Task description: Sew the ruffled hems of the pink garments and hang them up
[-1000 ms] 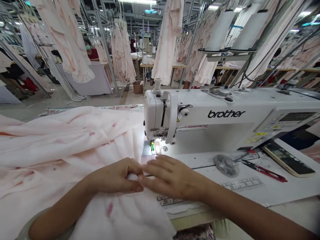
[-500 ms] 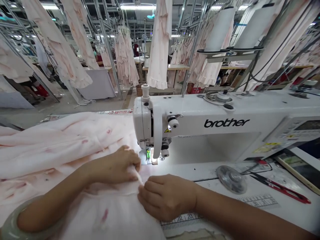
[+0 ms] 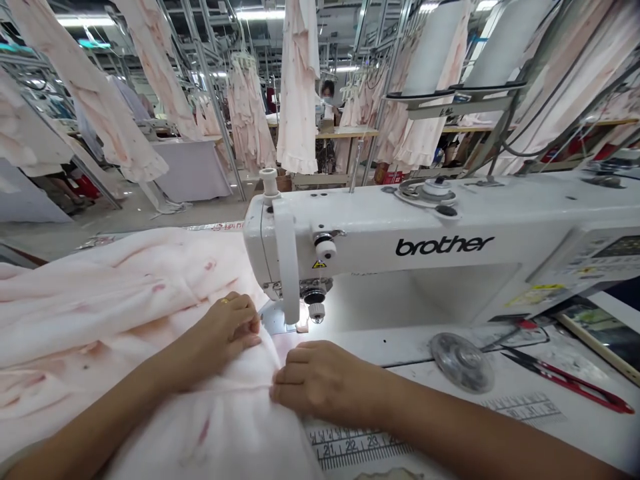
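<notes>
Pale pink fabric (image 3: 165, 313) with small reddish spots lies bunched across the left of the table and toward me. My left hand (image 3: 227, 333), a ring on one finger, pinches the fabric's edge just left of the sewing machine's needle area. Closer to me, my right hand (image 3: 327, 380) has its fingers closed on the same edge. A short stretch of edge runs between the two hands. The white sewing machine (image 3: 370, 240) stands right behind them; its needle is hidden behind the white guard, and a light shines by the needle plate (image 3: 280, 319).
Red-handled thread snips (image 3: 570, 380) and a clear round disc (image 3: 461, 362) lie on the right. A printed ruler (image 3: 350, 445) runs along the table's front. Thread cones (image 3: 435, 50) stand above the machine. Garments (image 3: 300, 93) hang behind, and a person (image 3: 327, 93) sits farther back.
My left hand has shifted slightly left, opening a wider gap from the right hand and spreading the fabric edge between them. The view has turned a little, and a distant person now shows.
</notes>
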A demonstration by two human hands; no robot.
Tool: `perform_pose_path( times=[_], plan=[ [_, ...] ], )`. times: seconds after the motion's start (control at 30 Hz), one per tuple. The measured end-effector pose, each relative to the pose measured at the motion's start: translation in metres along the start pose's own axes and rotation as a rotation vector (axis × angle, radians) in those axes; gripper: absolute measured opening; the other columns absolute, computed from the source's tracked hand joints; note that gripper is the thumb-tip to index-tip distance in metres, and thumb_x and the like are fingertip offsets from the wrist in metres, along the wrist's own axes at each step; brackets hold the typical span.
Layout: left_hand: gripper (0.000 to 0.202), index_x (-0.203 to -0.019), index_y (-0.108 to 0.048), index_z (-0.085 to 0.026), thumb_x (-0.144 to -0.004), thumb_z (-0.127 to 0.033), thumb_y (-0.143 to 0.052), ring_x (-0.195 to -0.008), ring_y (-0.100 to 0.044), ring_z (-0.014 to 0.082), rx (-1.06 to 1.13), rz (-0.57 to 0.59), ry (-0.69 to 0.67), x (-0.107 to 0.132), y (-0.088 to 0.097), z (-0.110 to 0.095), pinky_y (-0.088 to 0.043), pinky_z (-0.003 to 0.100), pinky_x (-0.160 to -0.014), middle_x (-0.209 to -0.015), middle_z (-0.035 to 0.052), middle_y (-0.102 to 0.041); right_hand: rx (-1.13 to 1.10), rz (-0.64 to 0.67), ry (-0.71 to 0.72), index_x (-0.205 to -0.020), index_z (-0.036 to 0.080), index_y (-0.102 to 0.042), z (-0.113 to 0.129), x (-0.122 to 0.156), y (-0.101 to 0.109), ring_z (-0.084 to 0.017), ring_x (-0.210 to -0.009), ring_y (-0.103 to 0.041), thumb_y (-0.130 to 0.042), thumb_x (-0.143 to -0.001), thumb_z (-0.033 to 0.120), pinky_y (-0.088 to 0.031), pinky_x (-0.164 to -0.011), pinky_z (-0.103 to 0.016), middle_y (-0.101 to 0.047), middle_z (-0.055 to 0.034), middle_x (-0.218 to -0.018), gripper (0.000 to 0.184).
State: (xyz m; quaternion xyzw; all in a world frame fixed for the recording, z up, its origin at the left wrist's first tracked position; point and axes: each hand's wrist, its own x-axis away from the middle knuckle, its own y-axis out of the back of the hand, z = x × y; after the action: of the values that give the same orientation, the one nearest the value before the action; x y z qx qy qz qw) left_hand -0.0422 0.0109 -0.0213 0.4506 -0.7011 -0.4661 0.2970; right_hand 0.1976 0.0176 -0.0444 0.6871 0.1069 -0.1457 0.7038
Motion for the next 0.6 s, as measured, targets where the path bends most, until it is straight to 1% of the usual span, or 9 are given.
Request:
perform_pose_path(
  times=[0.07,0.13,0.23,0.27,0.33,0.37,0.4,0.47,0.6],
  plan=[
    [0.012,-0.077,-0.054,-0.020,-0.088,-0.022,-0.051,-0.082,-0.052,0.0186,0.033,-0.032,0.017,-0.004,-0.005,-0.002,-0.041,0.035,-0.075,-0.084,0.0001,-0.058,0.021,0.002,0.005,-0.086,0.015,-0.063,0.001,0.000,0.000,-0.015,-0.070,-0.046,-0.052,-0.096,0.011,-0.034,-0.060,-0.029,-0.062,-0.0005,-0.079,0.015],
    [0.012,-0.076,-0.051,-0.020,-0.088,-0.021,-0.050,-0.083,-0.053,0.0182,0.059,-0.066,0.022,-0.006,-0.009,-0.004,-0.042,0.034,-0.076,-0.084,-0.0007,-0.058,0.053,-0.004,0.027,-0.083,0.015,-0.062,0.001,-0.001,0.000,-0.015,-0.072,-0.047,-0.054,-0.094,0.010,-0.037,-0.064,-0.029,-0.061,-0.0006,-0.078,0.015],
    [0.005,-0.088,-0.054,-0.022,-0.088,-0.021,-0.050,-0.092,-0.054,0.0202,0.030,-0.104,0.040,-0.005,-0.014,-0.004,-0.042,0.037,-0.082,-0.092,-0.0002,-0.060,0.071,-0.012,0.061,-0.079,0.014,-0.061,0.002,-0.003,0.000,-0.016,-0.081,-0.051,-0.054,-0.093,0.009,-0.040,-0.077,-0.029,-0.062,-0.0019,-0.080,0.017],
    [0.007,-0.094,-0.055,-0.023,-0.088,-0.022,-0.050,-0.096,-0.054,0.0215,-0.001,-0.123,0.039,-0.003,-0.016,-0.003,-0.042,0.039,-0.085,-0.097,0.0006,-0.060,0.061,-0.006,0.059,-0.079,0.014,-0.061,0.002,-0.003,0.000,-0.016,-0.081,-0.052,-0.052,-0.094,0.009,-0.041,-0.078,-0.028,-0.062,-0.0021,-0.082,0.018],
    [0.010,-0.098,-0.053,-0.023,-0.089,-0.024,-0.049,-0.102,-0.052,0.0236,-0.061,-0.157,0.023,-0.001,-0.019,-0.001,-0.040,0.042,-0.089,-0.106,0.0024,-0.058,0.037,0.017,0.034,-0.079,0.015,-0.060,0.002,-0.003,-0.001,-0.014,-0.078,-0.052,-0.050,-0.095,0.009,-0.041,-0.072,-0.026,-0.061,-0.0012,-0.083,0.020],
    [0.008,-0.096,-0.052,-0.023,-0.090,-0.023,-0.047,-0.103,-0.052,0.0239,-0.082,-0.165,0.010,0.000,-0.020,0.000,-0.039,0.044,-0.090,-0.108,0.0031,-0.057,0.031,0.027,0.022,-0.079,0.016,-0.059,0.002,-0.003,-0.001,-0.014,-0.076,-0.051,-0.050,-0.095,0.009,-0.041,-0.067,-0.026,-0.061,-0.0007,-0.082,0.020],
    [0.007,-0.093,-0.051,-0.022,-0.091,-0.023,-0.044,-0.101,-0.052,0.0236,-0.095,-0.166,0.000,0.000,-0.021,0.000,-0.039,0.044,-0.090,-0.106,0.0035,-0.057,0.032,0.032,0.014,-0.078,0.016,-0.059,0.003,-0.003,-0.001,-0.014,-0.074,-0.051,-0.049,-0.095,0.009,-0.040,-0.064,-0.026,-0.061,-0.0003,-0.081,0.021],
    [0.011,-0.086,-0.049,-0.021,-0.092,-0.019,-0.039,-0.095,-0.052,0.0228,-0.101,-0.155,-0.019,-0.004,-0.024,0.000,-0.041,0.043,-0.086,-0.098,0.0037,-0.056,0.052,0.033,0.012,-0.077,0.016,-0.058,0.003,-0.002,0.001,-0.014,-0.071,-0.051,-0.048,-0.095,0.008,-0.038,-0.060,-0.026,-0.060,-0.0002,-0.079,0.022],
    [0.022,-0.074,-0.047,-0.020,-0.092,-0.017,-0.035,-0.086,-0.051,0.0220,-0.100,-0.148,-0.082,-0.023,-0.028,0.003,-0.043,0.042,-0.080,-0.083,0.0039,-0.054,0.101,0.045,-0.030,-0.077,0.015,-0.058,-0.001,0.000,0.006,-0.014,-0.069,-0.052,-0.051,-0.094,0.007,-0.037,-0.058,-0.026,-0.060,-0.0009,-0.074,0.019]
  ],
)
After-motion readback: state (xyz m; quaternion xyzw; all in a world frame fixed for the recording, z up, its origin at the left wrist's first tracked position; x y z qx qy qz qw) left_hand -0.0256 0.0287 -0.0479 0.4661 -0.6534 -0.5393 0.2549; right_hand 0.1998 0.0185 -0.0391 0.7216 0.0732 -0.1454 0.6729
